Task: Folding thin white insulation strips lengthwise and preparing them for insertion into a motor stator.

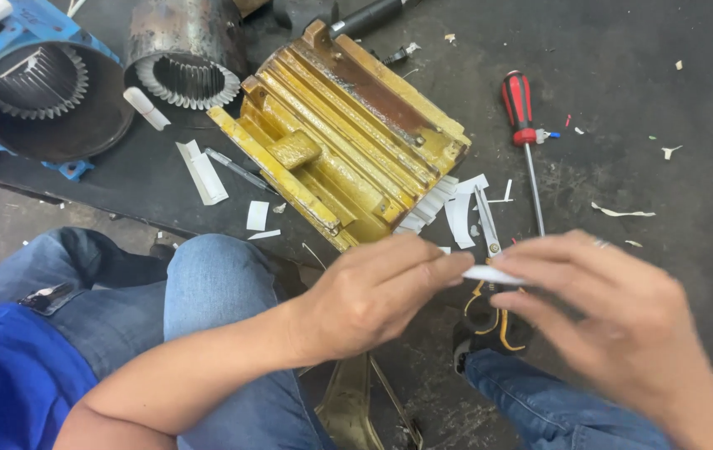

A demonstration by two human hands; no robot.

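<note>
You hold a small white paper strip between your two hands, just above your knees. Your left hand pinches its near end between thumb and fingers, and your right hand closes its fingertips on the other end — both are grasping the same strip, with only a short length showing between them.

The strip looks thin and very light, the kind of insulating paper that creases where you press it and tears if you pull the ends apart hard. It should hold a fold, so I judge it best gripped close to the edges with the fingertips, leaving the middle free; a flat pinch will keep it from slipping or curling.

Directly beyond your fingertips lie scissors with yellow-lined handles, partly hidden under the strip. Further out from your left hand sits the yellow finned motor housing, with more white paper pieces fanned at its nearer corner. Beyond your right hand rests a red-handled screwdriver — well apart from your grip, on the dark mat.
</note>
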